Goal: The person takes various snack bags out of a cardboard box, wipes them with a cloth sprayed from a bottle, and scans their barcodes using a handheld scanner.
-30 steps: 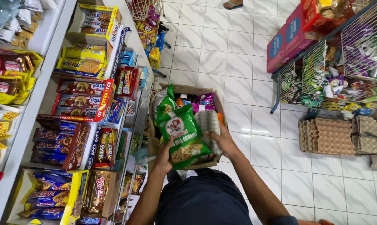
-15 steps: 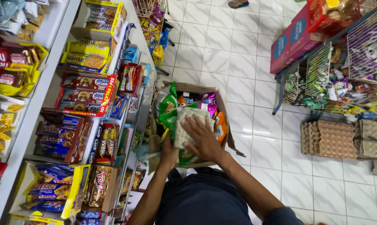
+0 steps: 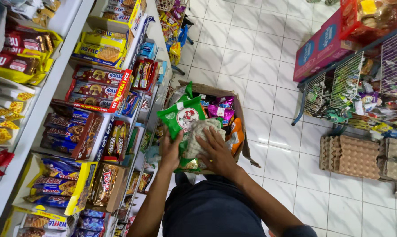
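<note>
The left hand [image 3: 171, 148] has its grip closed on the left edge of a green snack bag [image 3: 184, 120], thumb on top and the other digits hidden beneath it. The right hand [image 3: 215, 149] lies flat with its grip open, palm down and spread over a pale checkered packet [image 3: 198, 134] that rests on the green bag's lower half; whether any finger curls under the packet cannot be told. Both packages sit between the two grips, over the near end of an open cardboard box [image 3: 246, 151] standing on the white tiled floor [image 3: 268, 52]. Beyond the right grip, deeper in the box, lie purple packets [image 3: 221, 108] and an orange packet [image 3: 236, 134] (this one just beside the right fingertips). To the left of the left grip rise store shelves [image 3: 53, 94] packed with boxed biscuits and wafers. Well apart on the right of the right grip stand stacked egg trays [image 3: 358, 156] and wire baskets [image 3: 339, 90] of goods.
</note>
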